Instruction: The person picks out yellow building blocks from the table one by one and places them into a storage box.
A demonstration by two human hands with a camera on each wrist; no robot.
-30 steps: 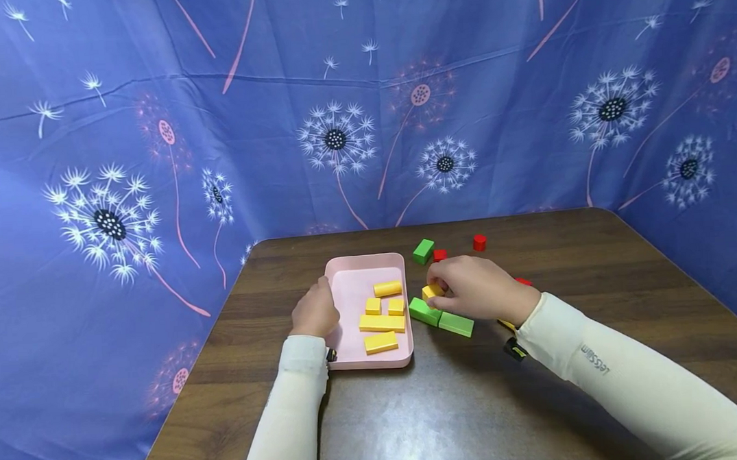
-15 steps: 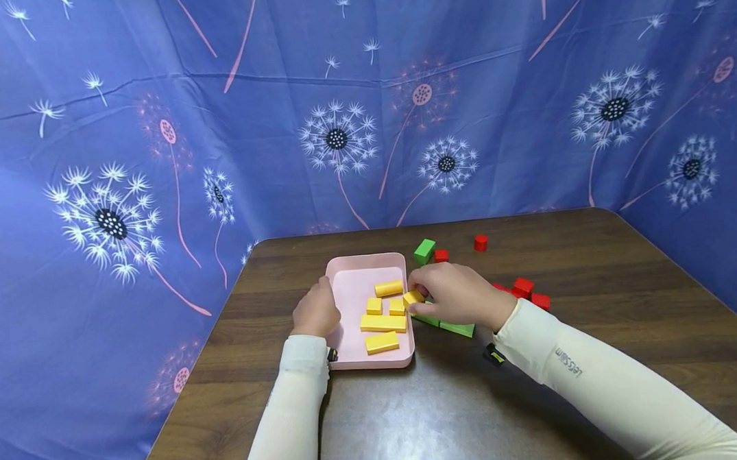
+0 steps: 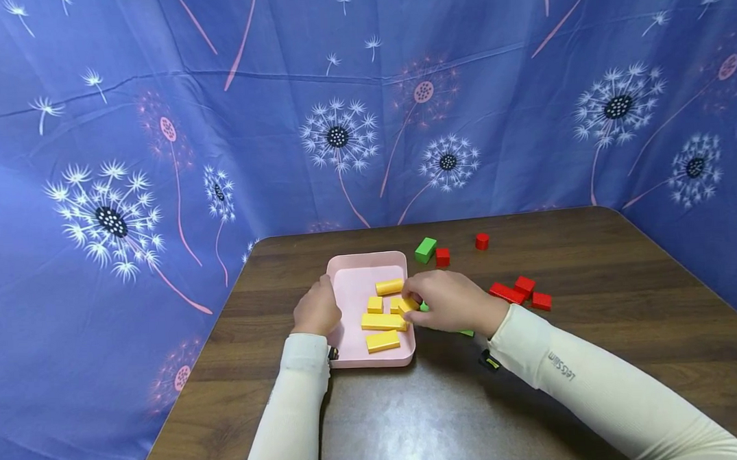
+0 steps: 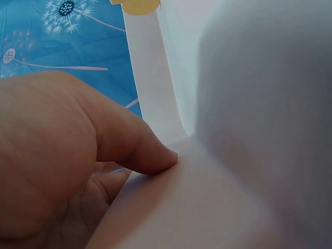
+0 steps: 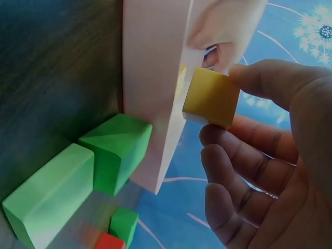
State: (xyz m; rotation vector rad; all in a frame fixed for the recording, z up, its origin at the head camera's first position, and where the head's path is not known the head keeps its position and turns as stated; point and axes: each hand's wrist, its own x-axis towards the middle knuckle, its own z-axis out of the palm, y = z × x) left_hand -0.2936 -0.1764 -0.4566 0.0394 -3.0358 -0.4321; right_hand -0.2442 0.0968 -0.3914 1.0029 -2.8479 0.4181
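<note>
My left hand (image 3: 318, 309) grips the left wall of a pink tray (image 3: 349, 286). In the left wrist view its thumb (image 4: 148, 150) presses the wall's inner side, with fingers curled behind. My right hand (image 3: 450, 298) pinches a yellow block (image 5: 211, 98) between thumb and fingers, over the tray's right wall. Inside the tray lie a yellow cylinder (image 3: 388, 287), a small yellow cube (image 3: 374, 304), a long yellow block (image 3: 379, 322) and a shorter yellow block (image 3: 382, 341). Another small yellow piece there is partly hidden by the held block.
Against the tray's right side stand two green blocks, one darker (image 5: 116, 148) and one lighter (image 5: 49, 194). Behind lie a green block (image 3: 425, 249), a red cube (image 3: 442, 257) and a red cylinder (image 3: 482, 241). Several red blocks (image 3: 524, 286) sit right of my right hand.
My right hand has carried the yellow block leftward, from above the green blocks to over the tray's right wall. Red blocks it covered now show. My left hand stays on the tray.
</note>
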